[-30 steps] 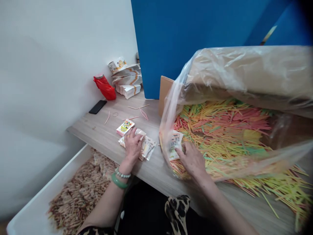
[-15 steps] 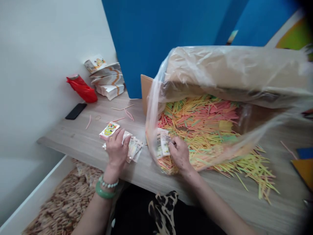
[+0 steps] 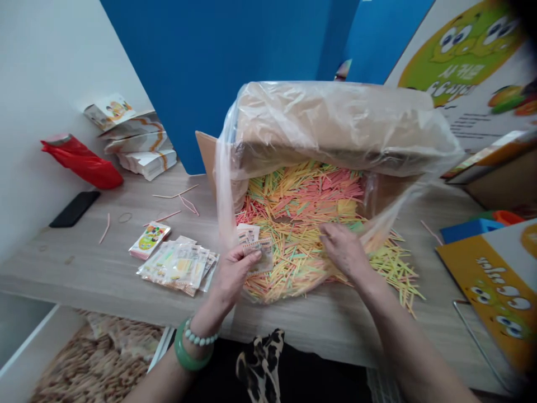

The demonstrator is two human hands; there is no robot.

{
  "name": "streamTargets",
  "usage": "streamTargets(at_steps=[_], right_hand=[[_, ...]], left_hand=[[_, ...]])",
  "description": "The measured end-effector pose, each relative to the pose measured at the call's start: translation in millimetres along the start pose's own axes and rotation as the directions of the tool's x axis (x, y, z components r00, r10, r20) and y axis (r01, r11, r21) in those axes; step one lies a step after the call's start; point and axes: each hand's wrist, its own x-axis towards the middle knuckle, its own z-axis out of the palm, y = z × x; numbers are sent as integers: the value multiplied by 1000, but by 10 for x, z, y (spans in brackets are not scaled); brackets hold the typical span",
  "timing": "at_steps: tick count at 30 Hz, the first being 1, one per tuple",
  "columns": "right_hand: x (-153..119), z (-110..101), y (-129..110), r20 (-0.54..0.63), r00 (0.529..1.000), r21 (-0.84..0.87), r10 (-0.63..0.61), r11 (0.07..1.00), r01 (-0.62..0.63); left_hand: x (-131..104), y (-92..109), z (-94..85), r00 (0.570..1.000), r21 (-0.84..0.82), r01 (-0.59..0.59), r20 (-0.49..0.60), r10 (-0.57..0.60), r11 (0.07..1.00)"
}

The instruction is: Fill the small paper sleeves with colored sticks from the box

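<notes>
My left hand [image 3: 232,276] pinches a small clear packet with a printed edge [image 3: 260,256] between thumb and fingers, at the front left of a plastic-lined cardboard box. Other small packets [image 3: 248,230] lie just behind it on the sticks. Thin coloured sticks [image 3: 302,224] in yellow, pink and green fill the box. Over them, my right hand [image 3: 344,250] has its fingers curled together; whatever they hold, if anything, is hidden. A pile of flat clear packets [image 3: 178,263] rests on the table left of my left hand, beside a small printed carton [image 3: 150,239].
The clear plastic liner [image 3: 229,168] drapes over the box rim. Sticks spill out at the front right. Further left are a black phone [image 3: 74,209], a red wrapped bundle [image 3: 81,162] and stacked folded cartons [image 3: 142,145]. A yellow printed board [image 3: 495,280] stands at right; an open drawer [image 3: 100,358] sits below left.
My left hand has left the packet pile and now holds a packet at the box. My right hand has let go of its packet and moved over the sticks. The view has turned right.
</notes>
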Motion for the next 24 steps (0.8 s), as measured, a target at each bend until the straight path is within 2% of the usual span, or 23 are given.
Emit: streamTargets(at_steps=[3, 5, 7, 11, 14, 19, 24], right_hand=[[115, -158, 453, 123, 986, -348, 113, 935, -64], [141, -229, 605, 235, 953, -440, 191, 895, -71], [131, -280, 661, 308, 926, -458, 220, 887, -58], [128, -324, 592, 334, 925, -439, 181, 898, -18], [231, -286, 452, 372, 922, -436, 104, 897, 75], [458, -152, 278, 435, 894, -562, 107, 808, 177], [499, -47, 284, 442, 897, -601, 9, 745, 289]], left_hand=[[-2, -26, 42, 996, 50, 38, 77, -42, 998], [-9, -41, 62, 986, 73, 65, 149, -75, 995], [-12, -46, 62, 979, 96, 72, 182, -88, 993], [4, -43, 46, 982, 128, 42, 179, -64, 991], [21, -46, 70, 981, 116, 15, 192, -37, 993], [32, -64, 111, 974, 116, 12, 223, -37, 993], [42, -81, 86, 975, 117, -13, 220, -13, 993]])
